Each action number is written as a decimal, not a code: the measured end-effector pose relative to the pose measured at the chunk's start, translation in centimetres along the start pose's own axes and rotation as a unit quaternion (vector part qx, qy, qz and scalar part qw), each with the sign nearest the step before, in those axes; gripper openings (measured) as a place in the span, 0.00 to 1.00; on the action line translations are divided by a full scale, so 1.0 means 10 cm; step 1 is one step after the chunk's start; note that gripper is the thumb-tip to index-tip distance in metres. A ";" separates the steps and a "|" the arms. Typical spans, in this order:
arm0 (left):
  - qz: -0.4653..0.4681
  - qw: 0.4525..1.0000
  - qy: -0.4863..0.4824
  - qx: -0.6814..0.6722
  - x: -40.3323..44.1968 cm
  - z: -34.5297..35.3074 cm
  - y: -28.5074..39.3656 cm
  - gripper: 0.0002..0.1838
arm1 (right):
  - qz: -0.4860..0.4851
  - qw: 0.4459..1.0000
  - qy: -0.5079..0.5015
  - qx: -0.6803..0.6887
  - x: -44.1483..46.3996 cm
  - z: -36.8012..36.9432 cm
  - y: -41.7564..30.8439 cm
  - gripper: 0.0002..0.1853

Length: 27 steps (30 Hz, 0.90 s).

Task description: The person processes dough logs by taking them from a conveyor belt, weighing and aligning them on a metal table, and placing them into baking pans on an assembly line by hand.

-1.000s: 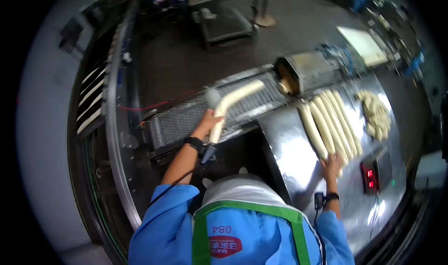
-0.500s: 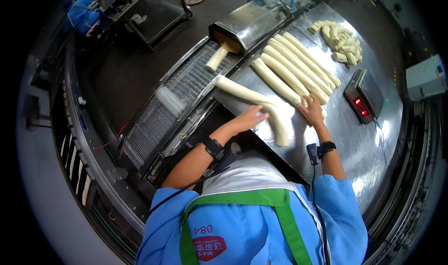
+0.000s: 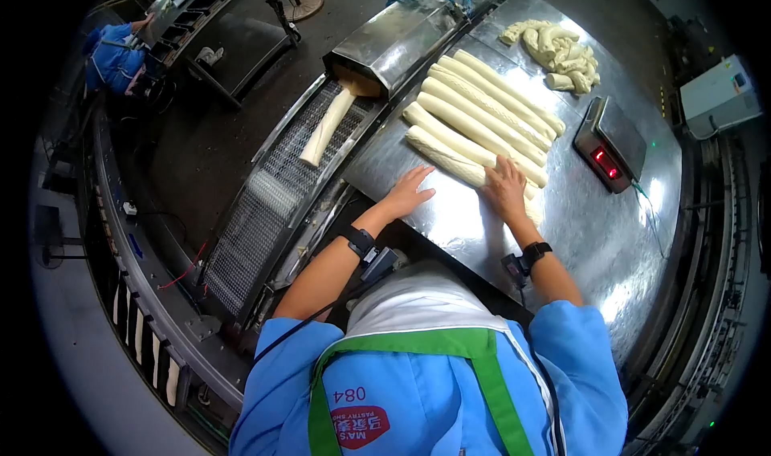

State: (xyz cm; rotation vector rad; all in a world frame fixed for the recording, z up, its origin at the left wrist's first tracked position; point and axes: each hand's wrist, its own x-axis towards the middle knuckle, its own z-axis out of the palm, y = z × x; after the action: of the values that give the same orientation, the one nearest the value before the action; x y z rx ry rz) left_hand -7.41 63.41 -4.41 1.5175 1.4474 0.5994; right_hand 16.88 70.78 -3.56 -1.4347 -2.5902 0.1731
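Observation:
Several long pale dough rolls (image 3: 482,107) lie side by side on the steel table (image 3: 586,239). My right hand (image 3: 507,187) rests with spread fingers on the near ends of the closest rolls. Just left of the nearest roll (image 3: 446,159), my left hand (image 3: 408,193) is open over the table's edge, holding nothing. Another dough roll (image 3: 328,127) lies on the mesh conveyor (image 3: 261,207), its far end at the mouth of the metal housing (image 3: 393,42).
Behind the rolls sits a heap of dough pieces (image 3: 562,54). A scale (image 3: 610,147) with a red display stands at the right, near a white box (image 3: 685,95). A co-worker (image 3: 114,59) is at the far left by a rack. Dough strips (image 3: 138,335) lie in trays lower left.
The roll my left hand held over the conveyor has moved right onto the table beside the others, and that hand has let go. A new roll has come further out of the housing.

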 end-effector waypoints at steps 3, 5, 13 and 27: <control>-0.006 1.000 0.024 -0.001 0.05 -0.11 -0.09 0.26 | 0.045 0.999 -0.017 0.014 0.19 0.01 -0.08 0.21; -0.130 0.981 0.088 0.110 0.02 -0.32 -0.08 0.27 | 0.032 0.999 -0.024 0.025 0.24 0.01 -0.09 0.21; -0.217 0.825 0.423 0.305 -0.43 -1.37 -1.06 0.26 | -0.014 0.995 -0.097 0.014 -0.11 -0.25 0.14 0.32; -0.212 0.861 0.419 0.196 -1.05 -1.46 -1.18 0.13 | 0.080 0.992 -0.091 -0.040 -0.23 -0.17 -0.04 0.26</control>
State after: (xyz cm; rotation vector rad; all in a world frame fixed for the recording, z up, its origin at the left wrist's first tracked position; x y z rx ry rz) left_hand -27.65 56.13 -5.33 1.1803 2.6246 0.7619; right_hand 18.07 68.65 -1.99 -1.7322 -2.6499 0.2328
